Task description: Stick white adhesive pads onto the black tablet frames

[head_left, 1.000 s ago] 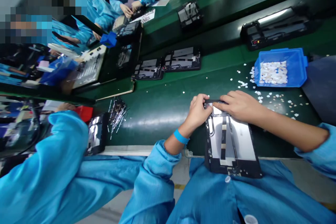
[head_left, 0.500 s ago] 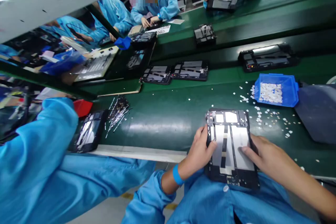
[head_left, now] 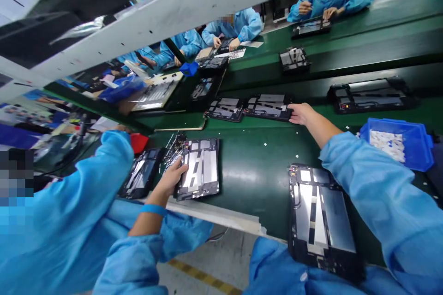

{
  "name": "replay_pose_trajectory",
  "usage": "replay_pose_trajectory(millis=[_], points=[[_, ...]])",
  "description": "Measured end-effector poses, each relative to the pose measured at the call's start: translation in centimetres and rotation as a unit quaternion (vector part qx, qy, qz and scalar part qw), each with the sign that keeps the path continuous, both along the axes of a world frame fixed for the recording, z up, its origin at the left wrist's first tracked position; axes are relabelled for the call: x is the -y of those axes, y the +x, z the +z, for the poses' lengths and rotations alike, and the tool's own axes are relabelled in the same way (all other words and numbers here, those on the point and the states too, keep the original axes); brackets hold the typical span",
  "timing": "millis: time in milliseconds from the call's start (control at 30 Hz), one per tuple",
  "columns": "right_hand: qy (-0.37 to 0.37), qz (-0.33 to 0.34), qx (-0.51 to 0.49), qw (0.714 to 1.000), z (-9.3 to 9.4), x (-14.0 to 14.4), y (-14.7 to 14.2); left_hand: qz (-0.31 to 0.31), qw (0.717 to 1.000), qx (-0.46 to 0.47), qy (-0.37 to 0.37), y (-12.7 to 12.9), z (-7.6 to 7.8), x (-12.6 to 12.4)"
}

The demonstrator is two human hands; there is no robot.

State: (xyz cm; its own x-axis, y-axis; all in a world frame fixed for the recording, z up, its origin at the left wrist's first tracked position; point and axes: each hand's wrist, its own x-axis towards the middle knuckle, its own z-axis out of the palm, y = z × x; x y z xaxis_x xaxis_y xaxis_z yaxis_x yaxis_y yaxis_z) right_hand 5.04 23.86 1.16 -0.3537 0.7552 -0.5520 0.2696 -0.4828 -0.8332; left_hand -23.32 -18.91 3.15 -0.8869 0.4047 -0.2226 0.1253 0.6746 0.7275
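Observation:
My left hand grips the left edge of an opened tablet, its silver battery cells showing, at the left by the bench's front edge. My right hand is stretched forward, its fingers closed on the right end of another opened tablet. A similar tablet lies against that one's left end. Nearer my body, beneath my right forearm, one more opened tablet rests over the front edge of the green bench.
A pile of thin strips lies behind the left tablet. At the right stands a blue bin of small white pieces. A co-worker's sleeve and a tablet are at my left. A grey beam crosses overhead.
My hands have separated from the tablet at my lap. The left moved left with a tablet; the right reached forward to the back row. Another tablet now shows at the front edge. The view shifted.

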Motion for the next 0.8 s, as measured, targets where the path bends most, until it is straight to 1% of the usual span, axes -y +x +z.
replay_pose_trajectory(millis=[67,100,167,200,233,267,300,333,367,400,433,467,500,533,567,600,633,700,800], points=[[-0.020,-0.018,-0.005,1.000,-0.1,-0.8,-1.5,0.015,0.999,-0.025,-0.044,-1.5,0.6,0.5],[-0.026,-0.024,-0.013,0.999,0.1,-1.0,-2.0,0.019,0.997,-0.051,-0.062,-1.7,0.9,0.3],[-0.032,-0.036,-0.036,0.998,0.8,-1.0,-2.3,0.024,0.989,-0.130,-0.071,-0.8,1.6,-0.9],[-0.032,-0.042,-0.051,0.997,1.2,-0.7,-1.9,0.020,0.988,-0.146,-0.047,0.4,1.7,-2.0],[-0.029,-0.049,-0.067,0.996,1.7,-0.2,-1.1,0.008,0.991,-0.131,-0.003,2.1,1.8,-3.3],[-0.026,-0.054,-0.082,0.995,2.1,0.7,0.1,-0.014,0.996,-0.072,0.057,4.3,1.6,-4.8],[-0.022,-0.058,-0.092,0.994,2.4,2.0,1.9,-0.039,0.991,0.027,0.123,6.9,1.3,-6.4],[-0.019,-0.058,-0.107,0.992,2.7,3.8,4.2,-0.066,0.972,0.141,0.174,9.8,1.0,-8.1],[-0.020,-0.056,-0.116,0.991,2.9,6.2,6.9,-0.097,0.942,0.245,0.208,12.9,0.6,-9.8],[-0.019,-0.051,-0.132,0.990,2.9,9.0,9.9,-0.129,0.907,0.323,0.238,16.0,0.3,-11.4],[-0.022,-0.033,-0.185,0.982,2.9,12.1,13.0,-0.159,0.873,0.379,0.264,19.0,0.0,-12.8],[-0.034,-0.033,-0.221,0.974,2.8,15.4,16.0,-0.186,0.843,0.416,0.285,21.7,-0.2,-13.9],[-0.055,-0.048,-0.231,0.970,2.6,18.7,18.9,-0.211,0.825,0.429,0.303,24.0,-0.3,-14.8],[-0.088,-0.052,-0.229,0.968,2.2,21.9,21.4,-0.233,0.816,0.429,0.311,25.9,-0.4,-15.4],[-0.122,-0.059,-0.225,0.965,1.8,24.7,23.5,-0.253,0.814,0.423,0.308,27.4,-0.5,-15.6],[-0.161,-0.056,-0.223,0.960,1.1,27.2,25.1,-0.269,0.818,0.415,0.294,28.4,-0.7,-15.5],[-0.203,-0.036,-0.222,0.953,0.4,29.1,26.3,-0.282,0.823,0.411,0.271,29.2,-0.9,-15.1],[-0.267,-0.006,-0.219,0.938,-1.4,31.8,27.5,-0.296,0.829,0.423,0.213,29.7,-1.8,-14.0],[-0.318,-0.011,-0.215,0.923,-4.1,33.2,27.3,-0.305,0.823,0.454,0.154,29.3,-3.7,-12.4]])
